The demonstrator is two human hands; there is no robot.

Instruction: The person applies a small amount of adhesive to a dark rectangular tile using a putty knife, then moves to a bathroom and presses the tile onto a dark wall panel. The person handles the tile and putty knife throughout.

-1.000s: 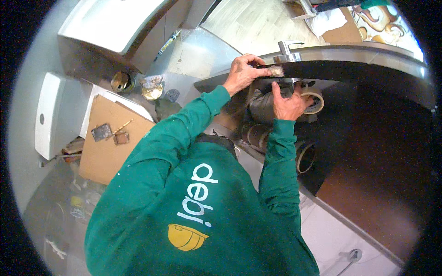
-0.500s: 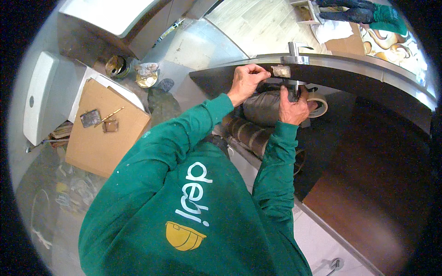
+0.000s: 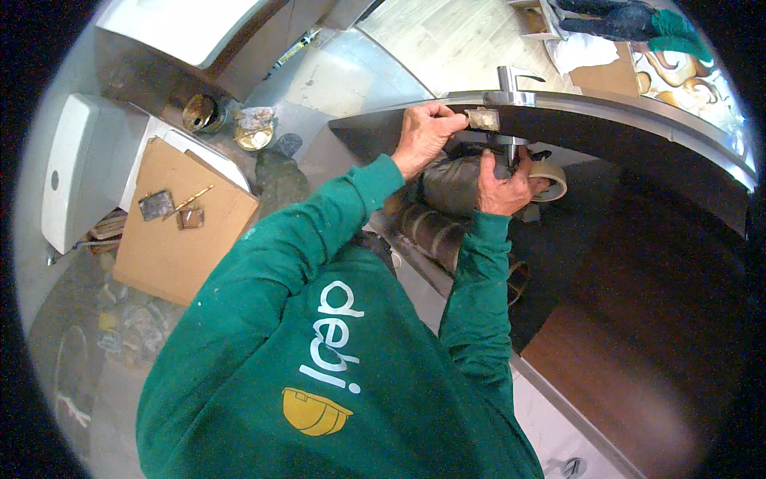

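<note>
A small pale rectangular piece (image 3: 483,120) sits against the front face of the dark curved panel (image 3: 594,134), directly below the chrome tap (image 3: 511,97). The left hand (image 3: 425,136) meets it from the side, thumb and forefinger pressed together at its left edge; whether that edge is caught between them cannot be told. A light touch with the fingertips alone seems best here, the force kept flat to the panel, since a tug at one edge could tilt the piece.

Below the panel, the right hand (image 3: 504,190) has thumb and forefinger spread on either side of a metal fitting (image 3: 511,153); whether they bear on it is unclear. A roll of tape (image 3: 548,167) sits at the outer fingers, which seem to pass into its ring. Carried so, it probably limits that hand's freedom, so bracing with the thumb and forefinger and letting the roll hang loosely looks sensible.

Farther out, to the person's left, a sheet of cardboard (image 3: 171,254) bears a dark flat piece (image 3: 155,205), a slim brush-like tool (image 3: 189,202) and a smaller brown piece (image 3: 191,219). A tin (image 3: 204,113) stands beyond it.
</note>
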